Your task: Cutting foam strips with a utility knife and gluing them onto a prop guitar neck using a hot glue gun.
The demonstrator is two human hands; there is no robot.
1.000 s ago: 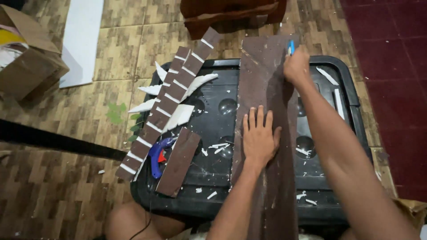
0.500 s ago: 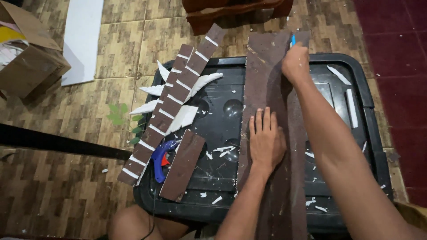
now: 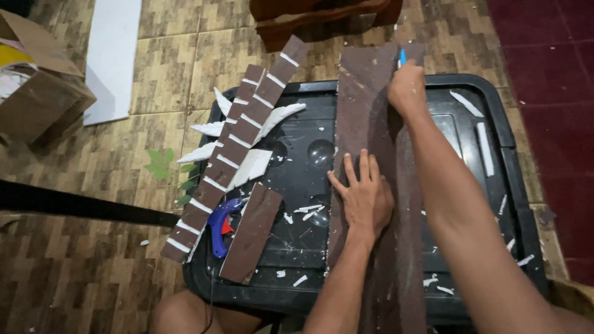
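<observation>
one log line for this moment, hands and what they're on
left hand: flat on brown sheet | right hand: holds blue cutter at sheet's far end | base: black lid

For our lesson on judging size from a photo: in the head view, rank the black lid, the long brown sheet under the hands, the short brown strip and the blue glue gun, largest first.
1. black lid
2. long brown sheet
3. short brown strip
4. blue glue gun, partly hidden, so less sure

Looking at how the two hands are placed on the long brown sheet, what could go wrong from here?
1. The right hand holds a blue cutter at the far end of the brown sheet; the left hand lies flat further down the sheet, possibly in the blade's way.
2. The sheet overhangs the black lid, so it may shift.
</observation>
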